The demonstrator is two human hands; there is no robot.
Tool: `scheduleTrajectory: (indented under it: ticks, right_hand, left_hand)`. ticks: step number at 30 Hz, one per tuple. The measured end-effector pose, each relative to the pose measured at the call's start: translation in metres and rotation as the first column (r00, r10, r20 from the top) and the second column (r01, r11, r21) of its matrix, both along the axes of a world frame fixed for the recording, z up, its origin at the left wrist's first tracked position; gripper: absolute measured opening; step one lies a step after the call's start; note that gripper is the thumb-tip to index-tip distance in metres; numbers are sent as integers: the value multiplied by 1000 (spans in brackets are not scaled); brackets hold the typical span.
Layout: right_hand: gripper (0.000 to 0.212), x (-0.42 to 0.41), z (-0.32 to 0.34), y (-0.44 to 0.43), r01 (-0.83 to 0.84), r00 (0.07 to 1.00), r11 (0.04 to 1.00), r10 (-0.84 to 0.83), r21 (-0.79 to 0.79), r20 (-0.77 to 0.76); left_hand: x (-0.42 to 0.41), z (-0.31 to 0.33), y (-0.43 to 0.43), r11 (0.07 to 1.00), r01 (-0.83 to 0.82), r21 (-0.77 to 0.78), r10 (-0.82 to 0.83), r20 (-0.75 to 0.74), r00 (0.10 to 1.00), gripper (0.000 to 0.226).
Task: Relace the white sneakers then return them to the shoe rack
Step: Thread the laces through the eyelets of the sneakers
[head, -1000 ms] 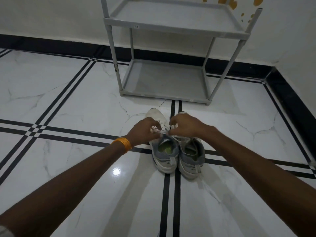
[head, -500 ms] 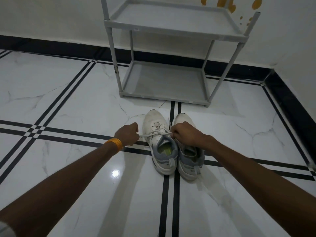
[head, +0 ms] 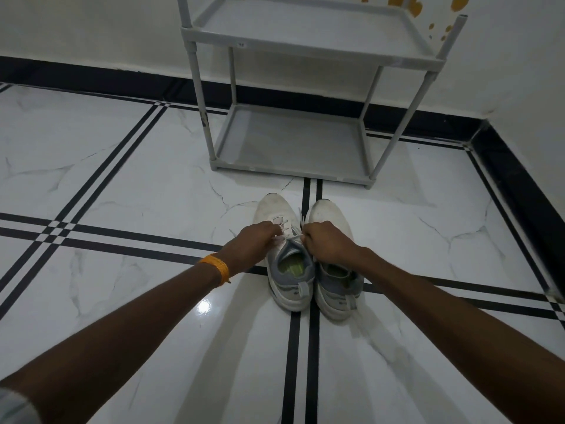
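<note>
**Item: pair of white sneakers, on the floor, in hand.**

- Left sneaker (head: 292, 272): white upper with grey heel collar and a yellow-green insole showing. It stands upright on the floor (head: 137, 185), toe pointing towards the shoe rack (head: 290, 142). It touches or all but touches its partner along the inner side.
- Right sneaker (head: 331, 209): same make and heading. Its throat is partly hidden under the right wrist.
- Lace (head: 289, 237): white, crossing the upper eyelets of the left sneaker. A short span runs between the two fists. Whether a knot is formed cannot be told.
- Left hand (head: 256, 243): fingers curled, pinching the lace at the outer side of the left sneaker's tongue. An orange wristband (head: 215, 267) sits on the wrist.
- Right hand (head: 324, 243): fingers curled, pinching the other end of the lace, and held over the gap between the two shoes. The hands are close together but not touching.
- Shoe rack: grey, two tiers in view, both shelves bare. It stands against the wall (head: 91, 22), well ahead of the sneakers' toes.
- Floor: glossy white marble-pattern tiles with black double stripes — the pair sits where two such stripes cross.
- Skirting (head: 91, 78): black band along the wall foot.
- Wall: white, with orange marks at the upper right, behind the rack.
</note>
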State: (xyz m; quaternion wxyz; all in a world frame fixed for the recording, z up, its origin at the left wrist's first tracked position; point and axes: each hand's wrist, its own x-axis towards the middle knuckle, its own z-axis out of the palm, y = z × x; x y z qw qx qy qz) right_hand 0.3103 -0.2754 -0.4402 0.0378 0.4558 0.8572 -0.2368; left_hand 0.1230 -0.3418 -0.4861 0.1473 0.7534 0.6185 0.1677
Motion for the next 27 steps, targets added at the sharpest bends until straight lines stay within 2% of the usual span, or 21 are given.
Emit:
scheduleTrajectory:
  ticks: [2,4,11,17,20,22,24,27]
  right_hand:
    - [26,-1,-1,-2,-9,1000,1000,9,14,12]
    - [24,0,-2,-4,-19,999,998,18,52,35]
    - [21,-2,-10,-5,6,998,987,-17,162,68]
    - [18,1,-13,-7,55,998,990,-55,133,1]
    - [18,2,-10,-11,86,996,992,-83,92,-34]
    - [17,0,-9,-13,103,993,993,-100,53,-59]
    - [15,-7,-10,-18,103,990,995,-103,-4,-99]
    - [17,-24,-17,-29,77,987,996,-82,-42,-136]
  left_hand:
    - [-1,1,-6,994,66,88,-52,-157,986,32]
    - [-3,4,-9,982,120,145,-81,-247,966,34]
    - [-8,8,-12,982,163,92,-124,-333,935,38]
    - [-2,5,-9,996,64,68,-43,-275,960,25]
    - [-2,3,-10,997,-67,28,71,-185,980,12]
    - [-2,2,-14,987,-158,-29,157,-39,987,31]
    - [-2,1,-19,981,-180,-73,184,50,982,42]
    - [-6,-2,-24,981,-178,-83,178,-6,984,45]
